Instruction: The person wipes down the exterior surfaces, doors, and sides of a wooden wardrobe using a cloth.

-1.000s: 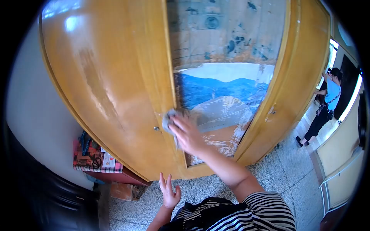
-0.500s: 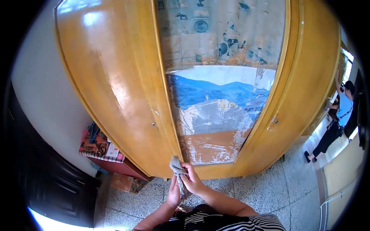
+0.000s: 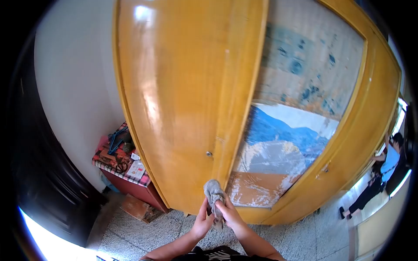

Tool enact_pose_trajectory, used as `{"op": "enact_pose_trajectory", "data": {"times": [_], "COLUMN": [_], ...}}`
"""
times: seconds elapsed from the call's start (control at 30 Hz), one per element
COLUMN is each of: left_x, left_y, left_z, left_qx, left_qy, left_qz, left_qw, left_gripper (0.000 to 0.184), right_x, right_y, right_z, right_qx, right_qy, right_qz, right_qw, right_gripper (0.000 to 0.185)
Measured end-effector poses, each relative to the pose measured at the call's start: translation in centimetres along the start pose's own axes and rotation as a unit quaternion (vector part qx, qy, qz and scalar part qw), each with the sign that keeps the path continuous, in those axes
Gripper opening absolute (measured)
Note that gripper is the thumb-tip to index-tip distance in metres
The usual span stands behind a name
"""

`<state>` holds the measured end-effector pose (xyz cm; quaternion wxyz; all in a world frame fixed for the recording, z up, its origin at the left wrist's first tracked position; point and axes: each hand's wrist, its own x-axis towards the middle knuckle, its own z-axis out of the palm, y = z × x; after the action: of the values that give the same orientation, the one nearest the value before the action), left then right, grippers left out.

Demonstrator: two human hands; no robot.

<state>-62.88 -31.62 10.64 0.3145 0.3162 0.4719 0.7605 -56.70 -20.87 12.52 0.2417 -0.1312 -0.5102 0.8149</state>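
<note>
1. The right hand [image 3: 230, 214] is curled closed around the right side of the cloth, its thumb lying over the folds.
2. The left hand [image 3: 203, 224] grips the same cloth from the left, nearly closed, its fingers partly hidden behind it.
3. The cloth [image 3: 213, 191] is a grey, bunched, elongated bundle between the two hands, in front of the wardrobe's lower part. Its long axis runs away from the person, tilted slightly left at the far end. The rounded far end points toward the wardrobe; the near end hangs ragged between the palms. Whether it touches the wood I cannot tell.
4. The wardrobe [image 3: 183, 100] stands ahead, yellow-brown and glossy, with a lock [image 3: 209, 153] above the cloth.
5. Right of the lock, a framed panel bears a torn, scuffed landscape picture [image 3: 287, 152].
6. To the left, a low tabletop with a checked cover [image 3: 102, 163] carries a blue hanger [image 3: 114, 145] and a paper [image 3: 136, 168].
7. At far right, another person [image 3: 389, 167] stands with one arm raised.
</note>
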Motion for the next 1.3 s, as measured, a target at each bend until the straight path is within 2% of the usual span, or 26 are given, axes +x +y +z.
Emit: {"op": "enact_pose_trajectory", "data": {"times": [0.03,0.07,0.13,0.17,0.2,0.23,0.27,0.3,0.33,0.37,0.4,0.43,0.5,0.53,0.6,0.63,0.7,0.77,0.83,0.87,1.0,1.13,1.2,1.27,1.3], "left_x": [0.2,0.3,0.4,0.4,0.2,0.0,-0.3,-0.5,-0.8,-1.1,-1.5,-1.7,-2.0,-2.1,-2.2,-2.0,-1.5,-0.9,-0.1,0.3,1.8,2.7,2.7,2.6,2.7], "left_y": [0.1,0.5,2.1,3.4,4.4,4.7,4.9,5.1,5.9,6.4,6.8,7.2,8.2,8.4,8.7,8.9,9.1,9.2,10.4,10.6,10.1,10.1,10.4,11.3,11.7], "left_z": [-1.6,-3.7,-7.3,-9.2,-11.0,-13.4,-15.9,-17.9,-19.4,-21.1,-22.8,-24.1,-26.3,-27.2,-29.0,-29.8,-31.4,-32.9,-33.1,-33.6,-34.4,-34.1,-34.2,-34.5,-34.6], "left_qx": [0.068,0.192,0.168,0.151,0.116,0.115,0.059,0.002,0.019,0.017,0.021,0.025,0.011,-0.003,-0.02,-0.028,-0.041,-0.027,-0.025,-0.015,-0.005,0.005,0.015,0.017,0.022], "left_qy": [-0.009,0.007,0.027,0.043,0.071,0.073,0.087,0.1,0.135,0.135,0.148,0.16,0.165,0.178,0.187,0.198,0.203,0.181,0.206,0.205,0.206,0.201,0.203,0.224,0.241], "left_qz": [0.015,0.053,0.034,0.007,-0.002,0.0,-0.019,-0.038,-0.037,-0.036,-0.047,-0.059,-0.067,-0.06,-0.054,-0.037,-0.023,-0.014,-0.022,-0.023,-0.016,-0.016,-0.007,0.005,0.025], "left_qw": [0.998,0.98,0.985,0.988,0.991,0.991,0.994,0.994,0.99,0.99,0.988,0.985,0.984,0.982,0.981,0.979,0.978,0.983,0.978,0.978,0.978,0.979,0.979,0.974,0.97], "left_gripper": [0.063,0.058,0.054,0.05,0.043,0.043,0.041,0.038,0.035,0.035,0.034,0.033,0.031,0.029,0.027,0.025,0.024,0.022,0.02,0.02,0.019,0.018,0.017,0.017,0.017], "right_x": [1.3,2.6,5.0,6.2,7.7,9.3,11.0,12.0,15.0,15.2,16.2,17.9,20.4,21.4,23.5,24.0,24.5,25.5,26.0,26.5,29.3,32.0,32.3,30.7,30.9], "right_y": [-0.2,-0.1,-1.2,-2.9,-5.0,-6.6,-8.1,-10.1,-11.0,-14.3,-15.7,-16.3,-16.9,-15.8,-13.5,-13.6,-14.9,-18.1,-21.6,-23.0,-28.9,-38.0,-40.6,-41.5,-41.7], "right_z": [0.7,1.5,4.5,6.4,8.6,9.1,10.2,12.1,11.4,14.7,16.0,17.8,20.5,21.2,22.3,23.2,24.7,26.7,29.1,30.2,34.0,38.1,40.9,43.7,44.2], "right_qx": [-0.011,-0.002,-0.002,-0.055,-0.168,-0.346,-0.36,-0.345,-0.38,-0.509,-0.578,-0.58,-0.684,-0.687,-0.765,-0.767,-0.814,-0.813,-0.829,-0.829,-0.784,-0.716,-0.632,-0.657,-0.658], "right_qy": [-0.004,0.029,0.11,0.102,0.153,0.175,0.173,0.163,0.129,0.188,0.23,0.23,0.229,0.228,0.241,0.241,0.063,0.053,0.029,0.03,0.129,0.299,0.362,0.416,0.407], "right_qz": [-0.002,0.003,-0.02,-0.114,-0.207,-0.314,-0.393,-0.434,-0.56,-0.648,-0.638,-0.637,-0.554,-0.552,-0.529,-0.53,-0.521,-0.536,-0.527,-0.527,-0.593,-0.627,-0.674,-0.605,-0.609], "right_qw": [1.0,1.0,0.994,0.987,0.952,0.867,0.828,0.816,0.725,0.534,0.453,0.452,0.415,0.413,0.277,0.27,0.249,0.223,0.188,0.187,0.13,0.068,0.123,0.172,0.175], "right_gripper": [0.056,0.055,0.053,0.054,0.056,0.06,0.061,0.058,0.052,0.046,0.045,0.045,0.046,0.046,0.048,0.048,0.047,0.049,0.051,0.051,0.051,0.048,0.042,0.046,0.046]}}
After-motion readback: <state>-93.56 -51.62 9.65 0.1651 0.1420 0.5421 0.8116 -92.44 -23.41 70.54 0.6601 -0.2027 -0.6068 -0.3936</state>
